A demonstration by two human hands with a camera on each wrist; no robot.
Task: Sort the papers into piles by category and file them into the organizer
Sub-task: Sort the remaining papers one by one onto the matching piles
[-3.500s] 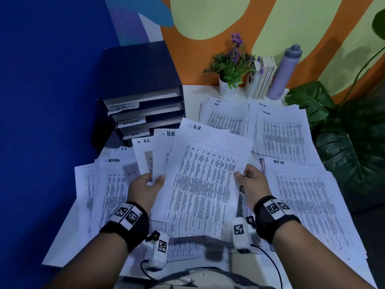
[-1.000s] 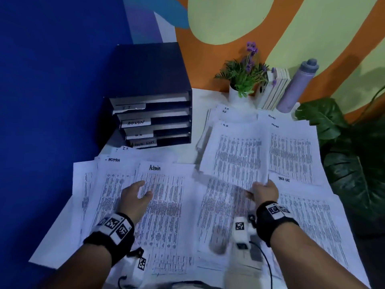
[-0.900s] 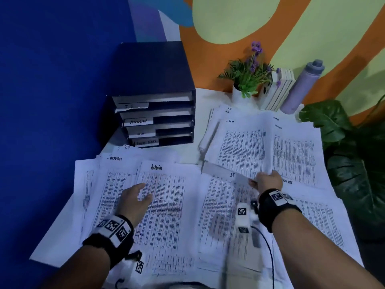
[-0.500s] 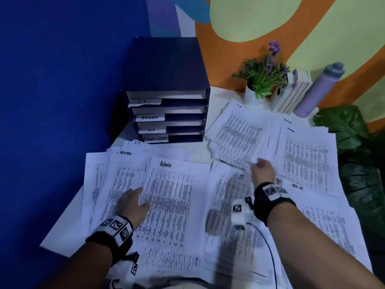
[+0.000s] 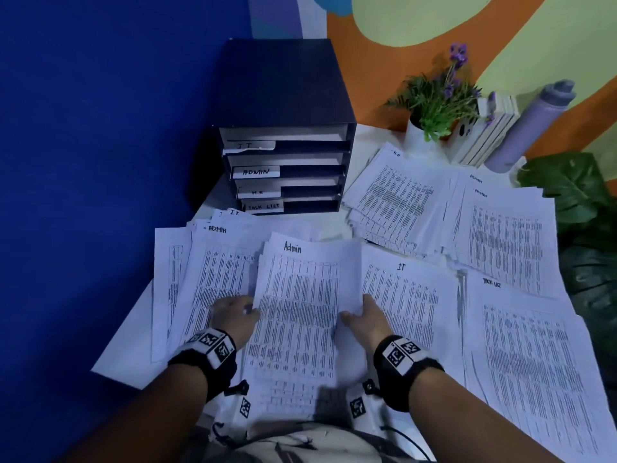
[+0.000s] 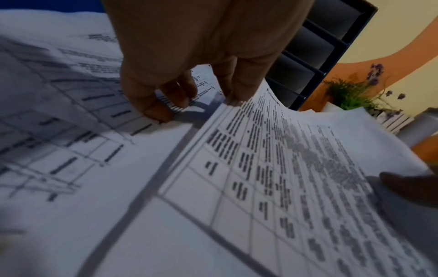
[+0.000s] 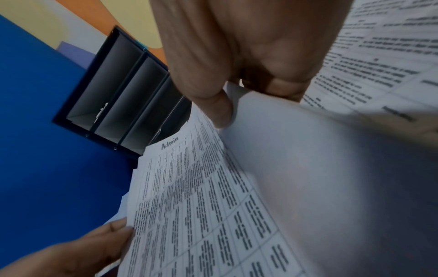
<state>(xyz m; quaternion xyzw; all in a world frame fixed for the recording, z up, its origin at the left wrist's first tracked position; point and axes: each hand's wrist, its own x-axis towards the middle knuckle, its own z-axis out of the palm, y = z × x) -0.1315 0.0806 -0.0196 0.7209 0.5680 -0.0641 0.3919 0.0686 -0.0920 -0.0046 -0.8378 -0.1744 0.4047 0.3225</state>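
Observation:
A thin stack of printed papers headed "Admin" (image 5: 297, 312) lies in front of me, its sides lifted off the sheets below. My left hand (image 5: 245, 309) curls its fingers round the left edge (image 6: 237, 97). My right hand (image 5: 354, 312) pinches the curled-up right edge between thumb (image 7: 218, 112) and fingers. The dark organizer (image 5: 283, 95) stands at the back left with slots labelled IT, ADMIN, H.R and TASK LIST. Other piles lie around: ADMIN (image 5: 213, 262) at the left, IT (image 5: 407, 295), TASK LIST (image 5: 527, 362), H.R (image 5: 394, 195) and another Admin pile (image 5: 500, 228).
A potted plant (image 5: 434, 105), upright books (image 5: 490, 128) and a lilac bottle (image 5: 534, 125) stand along the back wall. A large-leaved plant (image 5: 584, 212) borders the table on the right. A blue wall runs along the left, beyond the table edge (image 5: 117, 355).
My right hand laid the H.R papers on the back pile and came back to the Admin stack's right edge. My left hand went from lying flat to gripping the left edge.

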